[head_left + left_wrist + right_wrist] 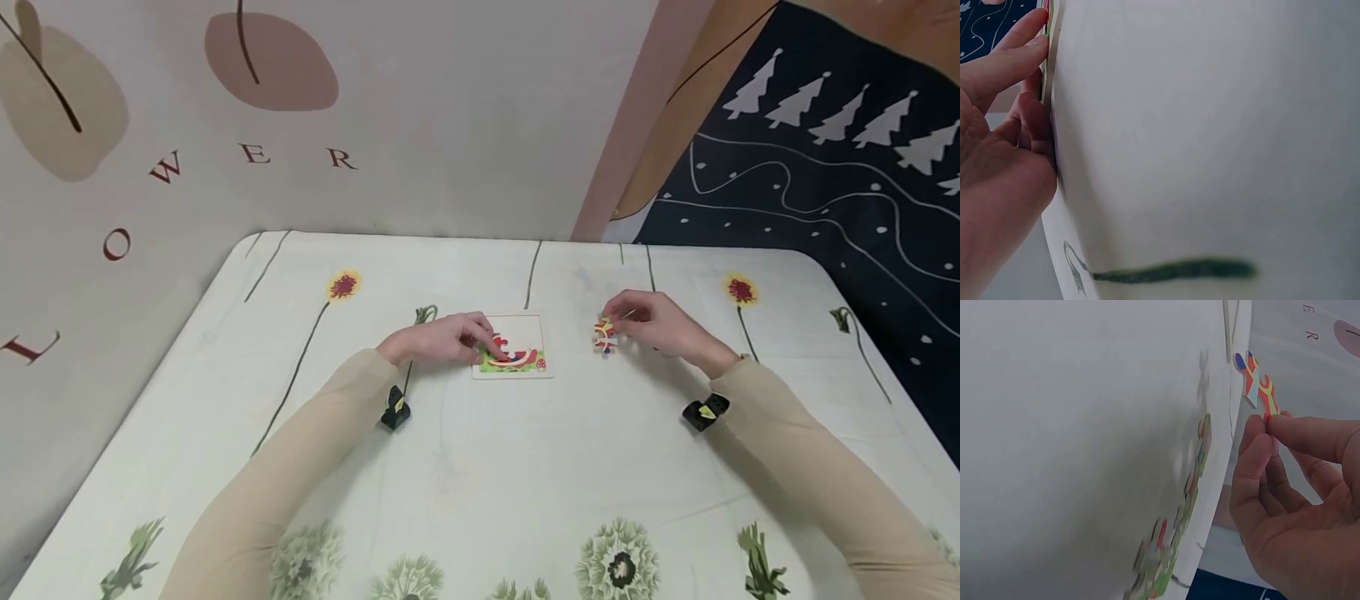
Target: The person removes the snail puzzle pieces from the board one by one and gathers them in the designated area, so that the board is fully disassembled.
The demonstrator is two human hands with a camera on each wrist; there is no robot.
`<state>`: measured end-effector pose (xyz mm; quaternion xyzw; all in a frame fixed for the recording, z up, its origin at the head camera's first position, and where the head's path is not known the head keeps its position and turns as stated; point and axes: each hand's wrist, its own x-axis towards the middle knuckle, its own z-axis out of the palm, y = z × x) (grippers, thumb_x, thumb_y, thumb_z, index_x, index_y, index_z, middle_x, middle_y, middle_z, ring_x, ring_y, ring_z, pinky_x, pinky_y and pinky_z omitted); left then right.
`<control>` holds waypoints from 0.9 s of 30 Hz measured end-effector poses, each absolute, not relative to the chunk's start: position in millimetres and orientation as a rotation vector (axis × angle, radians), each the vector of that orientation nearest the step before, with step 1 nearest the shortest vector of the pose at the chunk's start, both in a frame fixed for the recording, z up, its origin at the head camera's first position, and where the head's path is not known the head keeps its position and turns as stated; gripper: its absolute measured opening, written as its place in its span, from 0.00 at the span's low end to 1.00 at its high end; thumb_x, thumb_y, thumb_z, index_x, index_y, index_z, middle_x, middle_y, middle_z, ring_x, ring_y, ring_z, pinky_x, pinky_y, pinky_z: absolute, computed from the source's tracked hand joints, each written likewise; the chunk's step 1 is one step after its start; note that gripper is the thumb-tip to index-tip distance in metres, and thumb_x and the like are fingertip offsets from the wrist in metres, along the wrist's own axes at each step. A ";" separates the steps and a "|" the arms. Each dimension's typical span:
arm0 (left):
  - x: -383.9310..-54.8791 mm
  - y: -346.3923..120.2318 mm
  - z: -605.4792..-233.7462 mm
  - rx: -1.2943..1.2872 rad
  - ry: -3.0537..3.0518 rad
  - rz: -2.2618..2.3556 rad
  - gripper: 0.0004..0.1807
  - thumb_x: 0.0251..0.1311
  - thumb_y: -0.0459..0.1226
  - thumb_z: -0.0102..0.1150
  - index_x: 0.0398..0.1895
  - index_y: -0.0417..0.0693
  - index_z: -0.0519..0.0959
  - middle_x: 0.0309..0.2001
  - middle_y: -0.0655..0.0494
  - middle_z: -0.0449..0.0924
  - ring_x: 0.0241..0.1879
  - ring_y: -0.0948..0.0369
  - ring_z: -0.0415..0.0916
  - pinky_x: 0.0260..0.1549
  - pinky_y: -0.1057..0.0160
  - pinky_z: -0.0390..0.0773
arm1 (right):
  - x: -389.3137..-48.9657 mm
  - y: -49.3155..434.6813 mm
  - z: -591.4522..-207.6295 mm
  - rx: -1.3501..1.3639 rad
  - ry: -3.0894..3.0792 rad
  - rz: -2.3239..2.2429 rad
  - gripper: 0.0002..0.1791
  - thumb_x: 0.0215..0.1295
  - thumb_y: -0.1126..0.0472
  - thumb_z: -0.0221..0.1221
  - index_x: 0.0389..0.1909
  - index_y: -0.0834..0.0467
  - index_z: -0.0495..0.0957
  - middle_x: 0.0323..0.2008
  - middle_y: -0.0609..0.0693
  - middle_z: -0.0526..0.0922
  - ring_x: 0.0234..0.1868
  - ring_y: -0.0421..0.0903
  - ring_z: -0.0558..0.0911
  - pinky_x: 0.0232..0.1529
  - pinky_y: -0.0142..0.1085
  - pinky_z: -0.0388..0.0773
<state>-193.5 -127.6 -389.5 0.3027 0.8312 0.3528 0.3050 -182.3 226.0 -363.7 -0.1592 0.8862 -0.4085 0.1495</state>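
Note:
A small jigsaw puzzle board (525,332) lies on the table, with colourful red and green pieces filling its lower part and left side. My left hand (442,338) rests at the board's left edge, its extended index finger touching the fitted pieces. In the left wrist view, the left hand (1004,100) has fingers on the board's edge. Right of the board, my right hand (663,323) pinches a jigsaw piece (604,335) between thumb and fingertips. In the right wrist view this red, yellow and blue piece (1260,387) is held up above the table.
Several loose jigsaw pieces (1163,550) lie on the table below the right hand in the right wrist view. A white flowered cloth (495,467) covers the table. A printed light curtain (450,117) and a dark one with trees (825,175) hang behind it.

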 end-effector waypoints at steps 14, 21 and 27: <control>-194.9 -127.6 -390.8 0.812 2.200 0.934 0.17 0.65 0.28 0.56 0.53 0.48 0.85 0.55 0.50 0.70 0.57 0.54 0.64 0.57 0.56 0.65 | -184.1 250.0 -361.3 -0.432 2.625 -1.047 0.11 0.69 0.68 0.58 0.50 0.64 0.79 0.44 0.59 0.82 0.38 0.41 0.76 0.38 0.27 0.73; -194.6 -127.4 -389.2 0.806 2.204 0.919 0.16 0.65 0.29 0.56 0.53 0.50 0.85 0.56 0.51 0.70 0.55 0.55 0.65 0.57 0.57 0.66 | -184.0 259.5 -362.3 -0.434 2.623 -1.031 0.11 0.68 0.68 0.58 0.49 0.65 0.79 0.43 0.60 0.83 0.37 0.38 0.76 0.38 0.27 0.73; -194.1 -127.4 -388.7 0.809 2.199 0.923 0.16 0.65 0.29 0.56 0.53 0.49 0.85 0.56 0.50 0.70 0.56 0.54 0.65 0.57 0.57 0.65 | -185.6 265.5 -366.7 -0.408 2.607 -0.987 0.11 0.69 0.67 0.58 0.50 0.65 0.79 0.43 0.60 0.82 0.38 0.42 0.75 0.37 0.28 0.73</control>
